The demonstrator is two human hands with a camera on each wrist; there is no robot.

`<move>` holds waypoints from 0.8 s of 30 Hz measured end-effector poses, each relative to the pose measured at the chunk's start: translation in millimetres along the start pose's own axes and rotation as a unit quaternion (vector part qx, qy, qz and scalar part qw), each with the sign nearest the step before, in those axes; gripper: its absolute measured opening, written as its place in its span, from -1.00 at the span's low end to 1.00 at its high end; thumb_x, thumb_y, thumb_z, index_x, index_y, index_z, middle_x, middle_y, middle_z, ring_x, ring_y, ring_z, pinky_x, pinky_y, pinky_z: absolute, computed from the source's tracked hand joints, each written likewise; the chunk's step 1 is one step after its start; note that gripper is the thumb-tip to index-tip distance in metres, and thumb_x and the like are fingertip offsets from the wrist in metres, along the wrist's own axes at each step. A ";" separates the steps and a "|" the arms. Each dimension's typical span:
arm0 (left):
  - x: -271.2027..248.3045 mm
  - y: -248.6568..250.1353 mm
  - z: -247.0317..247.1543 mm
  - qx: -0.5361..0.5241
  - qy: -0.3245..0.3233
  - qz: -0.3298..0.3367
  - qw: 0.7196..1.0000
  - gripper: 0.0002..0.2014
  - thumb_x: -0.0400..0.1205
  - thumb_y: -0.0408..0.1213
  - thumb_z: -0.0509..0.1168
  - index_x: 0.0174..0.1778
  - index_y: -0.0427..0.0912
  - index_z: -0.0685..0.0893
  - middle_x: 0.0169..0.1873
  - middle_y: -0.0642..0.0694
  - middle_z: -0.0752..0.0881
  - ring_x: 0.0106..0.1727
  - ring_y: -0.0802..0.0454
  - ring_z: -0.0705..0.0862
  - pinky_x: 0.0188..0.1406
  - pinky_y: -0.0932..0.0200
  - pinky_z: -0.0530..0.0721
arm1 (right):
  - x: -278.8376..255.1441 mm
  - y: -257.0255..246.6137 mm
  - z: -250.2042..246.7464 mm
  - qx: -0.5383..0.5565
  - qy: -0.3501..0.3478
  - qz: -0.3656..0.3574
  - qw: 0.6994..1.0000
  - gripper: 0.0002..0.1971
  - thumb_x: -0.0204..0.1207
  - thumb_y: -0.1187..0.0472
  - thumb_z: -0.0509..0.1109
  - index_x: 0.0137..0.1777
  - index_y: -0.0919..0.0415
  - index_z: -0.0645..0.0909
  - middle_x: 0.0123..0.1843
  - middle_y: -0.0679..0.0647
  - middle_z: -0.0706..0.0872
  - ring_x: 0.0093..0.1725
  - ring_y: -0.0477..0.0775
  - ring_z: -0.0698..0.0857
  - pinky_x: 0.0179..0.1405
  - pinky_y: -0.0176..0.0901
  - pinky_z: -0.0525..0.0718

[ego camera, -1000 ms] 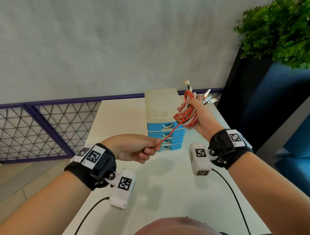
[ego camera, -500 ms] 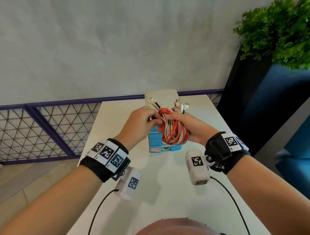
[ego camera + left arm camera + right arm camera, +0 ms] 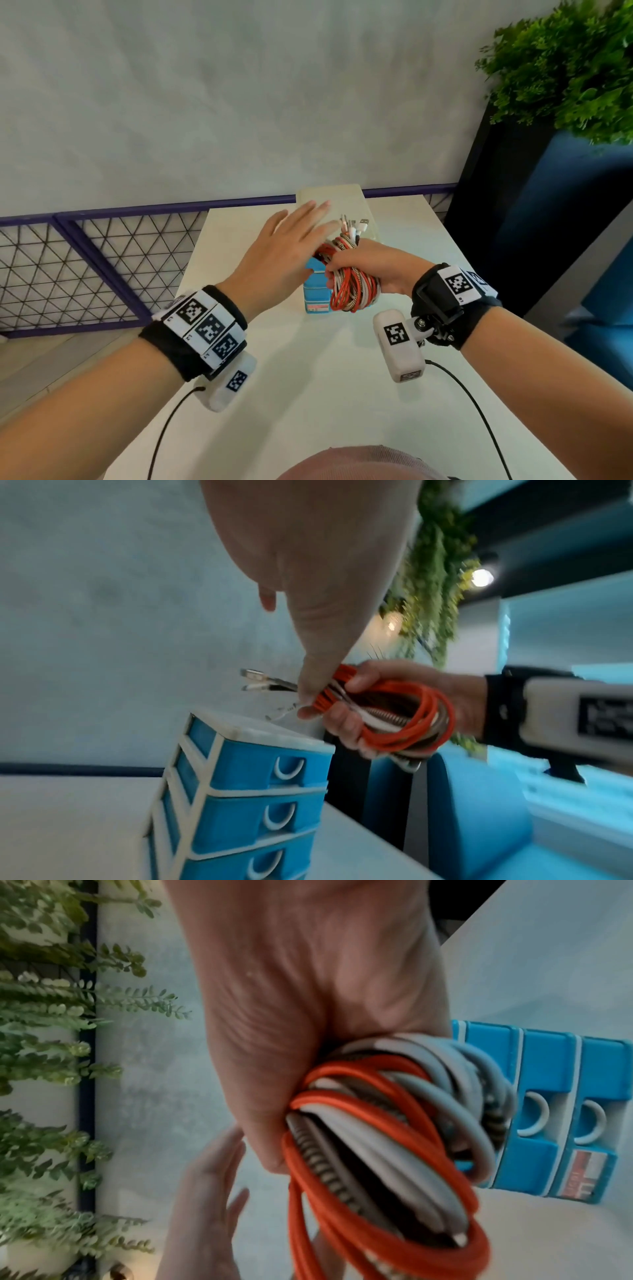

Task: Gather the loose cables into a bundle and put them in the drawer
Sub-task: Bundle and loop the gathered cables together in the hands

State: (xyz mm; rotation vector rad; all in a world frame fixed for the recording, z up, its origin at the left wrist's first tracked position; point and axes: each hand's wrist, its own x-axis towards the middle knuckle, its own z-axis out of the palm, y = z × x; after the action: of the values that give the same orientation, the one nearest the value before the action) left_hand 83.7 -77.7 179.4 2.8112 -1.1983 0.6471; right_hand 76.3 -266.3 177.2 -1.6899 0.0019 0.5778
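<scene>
At left centre of the head view the left hand is spread flat, fingers straight, holding nothing, just above the small blue-and-white plastic drawer unit on the white table. Best to drop that free hand to a white ring handle and pull one drawer fully out, since all look closed. Right of centre, the right hand is curled tight round the coiled bundle of orange, white and braided cables, plugs sticking up. Keep that grip firm so no loop springs loose.
</scene>
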 end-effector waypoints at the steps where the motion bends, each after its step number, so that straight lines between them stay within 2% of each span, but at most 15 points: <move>1: 0.4 0.7 0.5 0.036 -0.014 0.030 0.999 -0.15 0.43 -0.21 0.49 0.60 0.02 0.20 0.68 -0.05 0.12 0.69 -0.07 0.08 0.58 -0.18 0.15 | -0.5 -3.0 4.1 -0.014 -0.022 0.008 1.000 -0.91 0.53 0.37 0.34 -0.13 0.34 0.67 -0.28 0.18 0.77 -0.29 0.05 0.77 -0.21 -0.12 0.78; 3: 1.8 2.1 3.9 0.075 -0.018 0.083 0.994 -0.19 0.46 -0.16 0.46 0.60 -0.01 0.22 0.67 -0.06 0.15 0.70 -0.08 0.05 0.60 -0.30 0.01 | -1.7 -8.5 10.7 -0.036 -0.070 0.019 0.997 -0.92 0.55 0.40 0.33 -0.05 0.39 0.65 -0.29 0.18 0.75 -0.32 0.02 0.76 -0.27 -0.17 0.77; 7: 3.4 1.7 12.5 0.067 0.026 0.138 0.988 -0.48 0.54 -0.25 0.33 0.45 -0.10 0.44 0.43 -0.01 0.55 0.60 -0.02 0.35 0.61 -0.30 -0.06 | -3.1 -12.4 14.5 -0.049 -0.132 0.046 0.989 -0.94 0.56 0.40 0.35 -0.01 0.37 0.63 -0.27 0.14 0.76 -0.29 -0.01 0.79 -0.24 -0.18 0.78; 10: 7.2 -0.7 20.7 0.066 0.036 0.167 0.983 -0.65 0.56 -0.25 0.24 0.29 -0.12 0.55 0.13 0.00 0.68 0.34 -0.02 0.59 0.65 -0.18 0.00 | -1.7 -9.8 14.9 -0.058 -0.152 0.052 0.985 -0.95 0.58 0.39 0.34 -0.10 0.34 0.63 -0.30 0.11 0.77 -0.29 -0.02 0.80 -0.26 -0.19 0.78; 13: 10.1 -1.4 29.7 0.037 0.031 0.179 0.983 -0.73 0.56 -0.24 0.23 0.15 -0.17 0.60 -0.07 -0.03 0.69 0.04 -0.04 0.66 0.62 -0.05 0.16 | -2.3 -7.5 14.2 -0.081 -0.168 0.063 0.980 -0.91 0.60 0.34 0.32 -0.11 0.31 0.63 -0.32 0.06 0.80 -0.31 -0.04 0.80 -0.30 -0.22 0.77; 15: 10.2 1.8 35.5 0.008 0.031 0.164 0.986 -0.81 0.53 -0.24 0.25 0.02 -0.19 0.62 -0.17 -0.05 0.70 -0.13 -0.07 0.65 0.44 0.06 0.40 | -3.1 -7.3 10.8 -0.099 -0.170 0.072 0.978 -0.90 0.61 0.30 0.33 -0.07 0.30 0.65 -0.30 0.03 0.81 -0.31 -0.06 0.79 -0.29 -0.24 0.75; 16: 10.0 4.1 37.0 -0.006 0.025 0.150 0.988 -0.84 0.50 -0.25 0.29 -0.04 -0.19 0.62 -0.23 -0.06 0.69 -0.21 -0.08 0.64 0.20 0.12 0.52 | -2.9 -7.3 8.5 -0.108 -0.169 0.073 0.977 -0.89 0.60 0.27 0.34 -0.04 0.30 0.66 -0.26 0.04 0.82 -0.28 -0.05 0.79 -0.26 -0.24 0.75; 17: 10.2 6.4 37.5 -0.019 0.018 0.133 0.991 -0.84 0.45 -0.25 0.35 -0.10 -0.18 0.60 -0.28 -0.06 0.67 -0.28 -0.08 0.62 -0.10 0.16 0.55 | -2.4 -7.1 6.7 -0.114 -0.167 0.074 0.977 -0.88 0.59 0.25 0.37 -0.03 0.30 0.68 -0.21 0.07 0.82 -0.25 -0.03 0.79 -0.23 -0.23 0.75; 18: 10.5 8.5 37.5 -0.031 0.008 0.115 0.993 -0.81 0.39 -0.25 0.40 -0.14 -0.18 0.59 -0.32 -0.05 0.66 -0.32 -0.09 0.61 -0.31 0.17 0.50 | -2.0 -7.4 5.0 -0.117 -0.164 0.075 0.977 -0.88 0.57 0.24 0.39 -0.02 0.30 0.69 -0.16 0.10 0.82 -0.22 0.00 0.78 -0.21 -0.22 0.75; 19: 11.1 10.1 37.3 -0.043 0.000 0.100 0.994 -0.78 0.36 -0.23 0.43 -0.15 -0.17 0.58 -0.34 -0.05 0.66 -0.33 -0.09 0.61 -0.41 0.15 0.47 | -1.5 -7.1 3.8 -0.121 -0.159 0.076 0.977 -0.88 0.57 0.23 0.39 -0.03 0.29 0.69 -0.13 0.12 0.81 -0.20 0.02 0.78 -0.19 -0.21 0.75; 21: 12.9 12.7 36.0 -0.068 -0.012 0.085 0.994 -0.76 0.37 -0.21 0.43 -0.14 -0.18 0.57 -0.31 -0.07 0.67 -0.28 -0.12 0.62 -0.43 0.15 0.45 | -2.2 -6.3 2.4 -0.138 -0.153 0.074 0.976 -0.89 0.58 0.23 0.37 -0.07 0.27 0.70 -0.15 0.10 0.80 -0.21 0.00 0.77 -0.20 -0.24 0.74; 24: 14.5 16.6 31.7 -0.113 -0.056 0.074 0.989 -0.76 0.43 -0.16 0.39 -0.12 -0.14 0.50 -0.24 -0.07 0.66 -0.16 -0.13 0.59 -0.34 0.13 0.40 | -4.9 -5.5 1.7 -0.141 -0.153 0.067 0.976 -0.89 0.60 0.31 0.32 -0.09 0.30 0.66 -0.23 0.06 0.79 -0.30 -0.10 0.77 -0.30 -0.31 0.72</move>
State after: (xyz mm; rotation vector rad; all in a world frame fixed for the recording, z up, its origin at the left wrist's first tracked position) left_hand 92.8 -104.9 153.6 2.6195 -1.4103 0.3365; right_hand 73.1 -265.1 184.0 -1.8672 -0.1980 0.9723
